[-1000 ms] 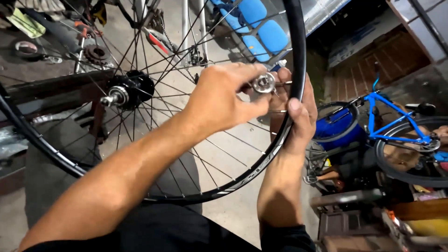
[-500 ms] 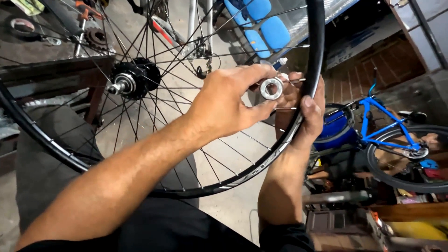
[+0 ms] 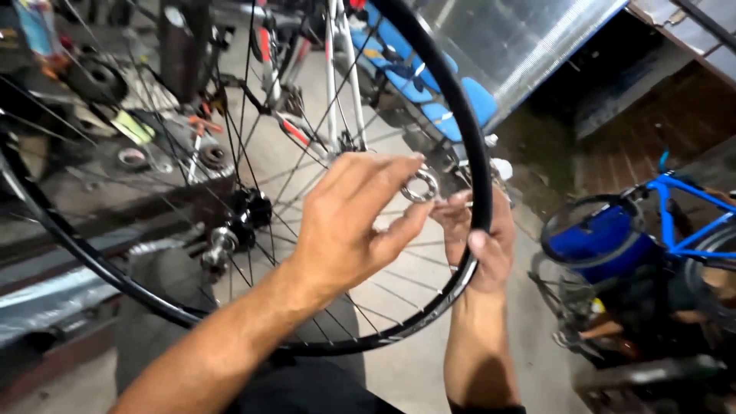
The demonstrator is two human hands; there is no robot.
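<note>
Head view shows your left hand [image 3: 345, 230] now pinching the small silver metal ring [image 3: 420, 186] slightly lower, at the black spoked bicycle wheel's [image 3: 471, 176] three o'clock rim, your right hand [image 3: 479, 245] clasping that rim.

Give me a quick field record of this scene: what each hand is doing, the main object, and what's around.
Left hand: pinches a small round metal tool at the rim
Right hand: grips the black rim from behind
Main object: spoked bicycle wheel, black hub at centre
Right side: blue bicycle frame
Background: blue chairs, concrete floor
</note>
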